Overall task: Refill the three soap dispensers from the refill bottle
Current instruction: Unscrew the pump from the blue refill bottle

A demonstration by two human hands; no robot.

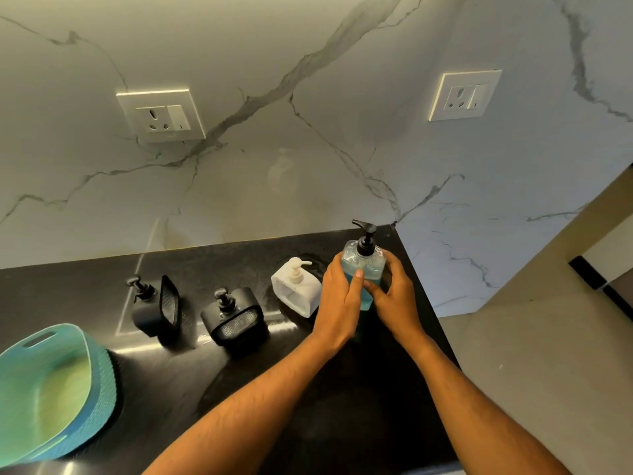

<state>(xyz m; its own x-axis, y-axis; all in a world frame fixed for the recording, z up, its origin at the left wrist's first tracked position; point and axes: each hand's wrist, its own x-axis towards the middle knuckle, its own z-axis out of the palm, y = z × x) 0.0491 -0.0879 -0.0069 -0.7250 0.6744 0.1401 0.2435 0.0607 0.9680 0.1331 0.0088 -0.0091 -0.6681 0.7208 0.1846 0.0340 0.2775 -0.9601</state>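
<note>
Soap dispensers stand in a row on the black counter [342,406]: left black dispenser [150,308], middle black dispenser [234,315], white dispenser [296,289]. A teal basket [51,389] sits far left. At right, the left hand [340,299] and right hand [397,299] grip the refill bottle [363,265], upright, holding blue liquid.
</note>
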